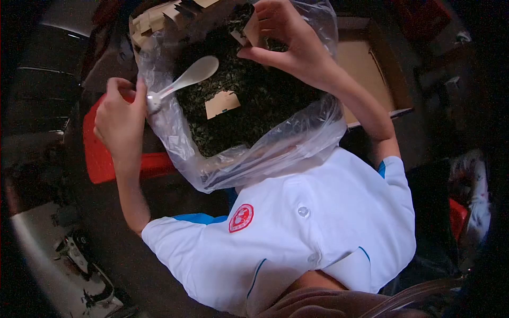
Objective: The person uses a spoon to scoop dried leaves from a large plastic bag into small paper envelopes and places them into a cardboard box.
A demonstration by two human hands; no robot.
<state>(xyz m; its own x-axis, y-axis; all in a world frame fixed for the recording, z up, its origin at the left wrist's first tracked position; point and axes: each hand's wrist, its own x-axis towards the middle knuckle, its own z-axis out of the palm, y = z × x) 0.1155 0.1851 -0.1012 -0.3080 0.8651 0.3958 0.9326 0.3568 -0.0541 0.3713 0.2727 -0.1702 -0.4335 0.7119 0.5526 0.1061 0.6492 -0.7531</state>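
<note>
Dark, dry leaf-like flakes (254, 111) fill a box lined with a clear plastic bag (302, 130). Above the left side of the flakes is a white spoon (196, 73), its bowl pointing to the upper right. My left hand (121, 108) is closed at the left edge of the bag, fingers on the end of the spoon's handle. Over the upper part of the box, my right hand (289, 40) pinches a small tan paper packet (253, 29) with some dark flakes at its opening. A tan paper piece (222, 104) lies on the flakes.
Several tan paper pieces (159, 21) stand along the box's upper left edge. An open cardboard box (368, 74) is on the right. Part of a red stool (98, 153) shows at the left. A machine-like object (77, 254) is at the lower left.
</note>
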